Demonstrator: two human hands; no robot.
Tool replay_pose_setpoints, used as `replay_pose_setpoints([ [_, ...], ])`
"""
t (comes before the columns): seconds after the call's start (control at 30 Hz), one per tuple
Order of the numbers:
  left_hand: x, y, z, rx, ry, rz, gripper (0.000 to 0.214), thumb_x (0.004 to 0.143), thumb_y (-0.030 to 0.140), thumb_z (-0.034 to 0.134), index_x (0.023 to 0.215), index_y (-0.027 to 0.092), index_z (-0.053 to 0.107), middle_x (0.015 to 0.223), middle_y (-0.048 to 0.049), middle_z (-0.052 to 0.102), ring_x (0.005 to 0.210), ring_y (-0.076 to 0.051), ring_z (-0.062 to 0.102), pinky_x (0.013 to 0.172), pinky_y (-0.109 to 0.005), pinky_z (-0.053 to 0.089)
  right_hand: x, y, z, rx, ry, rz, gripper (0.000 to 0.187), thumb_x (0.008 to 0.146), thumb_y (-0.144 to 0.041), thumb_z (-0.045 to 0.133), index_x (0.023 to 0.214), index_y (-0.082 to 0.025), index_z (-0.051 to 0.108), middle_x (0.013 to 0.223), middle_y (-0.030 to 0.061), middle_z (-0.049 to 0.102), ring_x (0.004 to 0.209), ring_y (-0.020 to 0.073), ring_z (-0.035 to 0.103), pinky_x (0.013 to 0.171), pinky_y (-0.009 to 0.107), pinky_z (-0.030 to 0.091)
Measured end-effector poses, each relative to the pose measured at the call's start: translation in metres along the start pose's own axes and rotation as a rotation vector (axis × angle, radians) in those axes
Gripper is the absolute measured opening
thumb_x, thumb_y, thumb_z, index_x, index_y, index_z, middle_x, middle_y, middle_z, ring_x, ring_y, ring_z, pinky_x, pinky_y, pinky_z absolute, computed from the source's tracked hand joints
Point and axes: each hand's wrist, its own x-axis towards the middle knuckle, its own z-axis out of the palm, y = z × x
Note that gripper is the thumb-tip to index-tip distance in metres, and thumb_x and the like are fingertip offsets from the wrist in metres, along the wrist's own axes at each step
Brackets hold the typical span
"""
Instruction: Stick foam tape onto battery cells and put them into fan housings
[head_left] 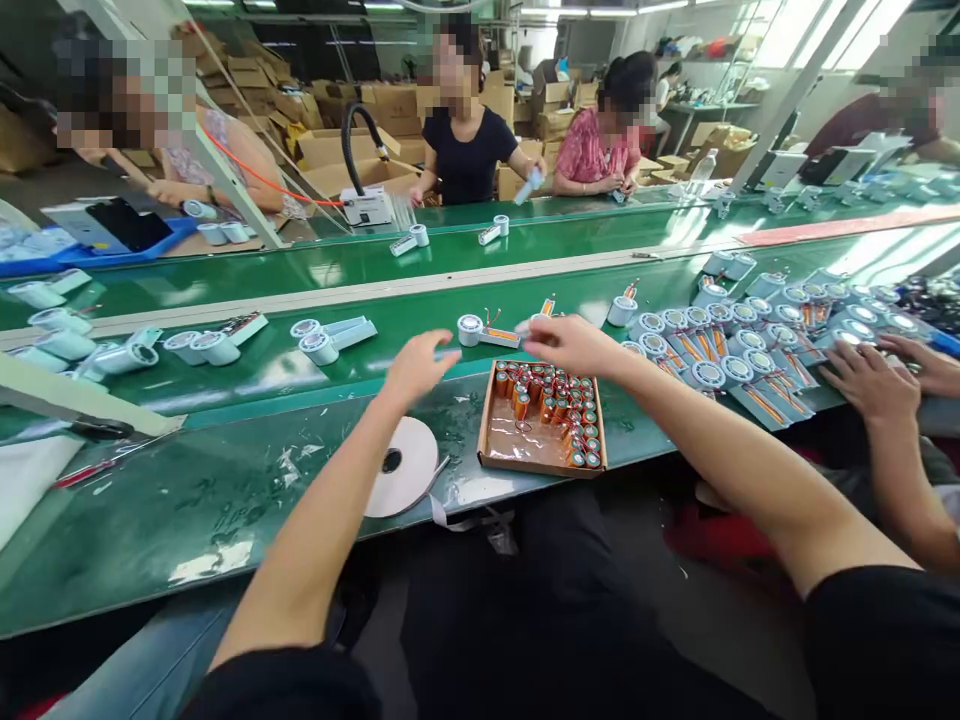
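Observation:
My left hand point(420, 365) is over the near side of the green belt, thumb and fingers apart, left of a light-blue housing with a round head and a flat handle point(470, 330). That housing lies on the belt, its wires and orange strip showing. My right hand point(577, 345) has its fingers bent around a second light-blue housing point(548, 309), partly hidden behind them. Just below the hands, a shallow cardboard box point(517, 463) contains several orange cylindrical batteries point(556, 408) with wires. A roll of white tape point(411, 460) lies flat beneath my left forearm.
Many light-blue housings point(709, 375) crowd the right side, where another person's hands point(874, 380) rest. More housings point(319, 345) lie to the left. A metal post point(225, 150) stands at left. Several people sit across the belt, cardboard boxes point(390, 115) behind them.

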Motion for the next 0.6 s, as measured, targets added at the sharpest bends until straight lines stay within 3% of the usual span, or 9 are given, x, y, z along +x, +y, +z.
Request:
replay_pose_setpoints([
  [0.07,-0.075,-0.039,-0.008,0.008,-0.109,0.027,0.058,0.084,0.053,0.072,0.133,0.021,0.071,0.145,-0.0117,0.068,0.139,-0.033,0.059,0.124,-0.047,0.040,-0.069,-0.005,0.002,0.248,0.042,-0.031,0.035,0.104,-0.043,0.058,0.129,-0.024,0.073,0.108,0.0048,0.081,0.090,0.0187,0.074,0.086,0.031,0.057],
  [0.1,-0.112,-0.059,-0.009,0.087,-0.212,0.104,0.074,0.076,0.060,0.078,0.139,0.023,0.069,0.149,-0.0113,0.066,0.143,-0.037,0.055,0.126,-0.051,0.037,-0.100,-0.009,0.007,0.331,0.072,-0.013,0.031,0.103,-0.044,0.062,0.122,-0.024,0.076,0.108,0.0048,0.081,0.090,0.0189,0.075,0.086,0.031,0.057],
  [0.13,-0.146,-0.077,-0.008,0.171,-0.238,0.116,0.084,0.071,0.063,0.080,0.144,0.023,0.065,0.156,-0.0115,0.060,0.150,-0.040,0.047,0.128,-0.055,0.034,-0.126,-0.015,0.015,0.391,0.083,0.013,0.027,0.102,-0.043,0.063,0.116,-0.024,0.077,0.106,0.0049,0.082,0.090,0.0196,0.075,0.085,0.031,0.058],
  [0.23,-0.216,-0.099,0.002,0.325,-0.234,0.090,0.079,0.084,0.060,0.072,0.151,0.018,0.059,0.162,-0.0152,0.052,0.156,-0.042,0.037,0.127,-0.060,0.033,-0.169,-0.044,0.047,0.592,0.082,0.117,0.023,0.102,-0.042,0.064,0.110,-0.025,0.077,0.103,0.0069,0.081,0.086,0.0209,0.076,0.078,0.032,0.059],
  [0.33,-0.234,-0.076,0.012,0.350,-0.039,0.081,0.075,0.087,0.061,0.071,0.140,0.009,0.063,0.145,-0.0231,0.064,0.147,-0.046,0.043,0.124,-0.062,0.037,-0.163,-0.089,0.084,0.874,-0.059,0.244,0.039,0.099,-0.047,0.067,0.131,-0.025,0.067,0.097,0.0068,0.080,0.073,0.0187,0.074,0.062,0.028,0.056],
  [0.4,-0.231,-0.048,0.017,0.336,0.150,0.115,0.076,0.085,0.063,0.075,0.139,0.011,0.062,0.138,-0.0220,0.066,0.148,-0.047,0.039,0.125,-0.064,0.034,-0.147,-0.120,0.105,1.016,-0.173,0.301,0.062,0.093,-0.050,0.075,0.147,-0.026,0.054,0.098,0.0053,0.079,0.070,0.0173,0.073,0.059,0.026,0.054],
  [0.43,-0.229,-0.035,0.019,0.321,0.227,0.141,0.073,0.085,0.060,0.076,0.140,0.014,0.060,0.139,-0.0199,0.065,0.151,-0.046,0.035,0.127,-0.065,0.032,-0.140,-0.132,0.114,1.061,-0.213,0.306,0.065,0.092,-0.051,0.077,0.147,-0.026,0.054,0.096,0.0043,0.079,0.069,0.0168,0.073,0.059,0.025,0.054],
  [0.53,-0.228,-0.010,0.020,0.254,0.341,0.135,0.061,0.088,0.045,0.074,0.142,0.023,0.057,0.143,-0.0144,0.062,0.157,-0.043,0.028,0.130,-0.066,0.025,-0.131,-0.149,0.136,1.021,-0.324,0.223,0.031,0.099,-0.048,0.068,0.112,-0.021,0.073,0.077,0.0000,0.074,0.063,0.0143,0.069,0.062,0.024,0.050],
  [0.6,-0.229,-0.009,0.019,0.148,0.390,-0.013,0.062,0.087,0.045,0.074,0.142,0.024,0.056,0.144,-0.0153,0.060,0.153,-0.044,0.036,0.129,-0.068,0.028,-0.138,-0.145,0.142,0.799,-0.445,0.115,0.028,0.104,-0.039,0.063,0.087,-0.020,0.075,0.065,-0.0013,0.069,0.061,0.0137,0.066,0.064,0.024,0.046],
])
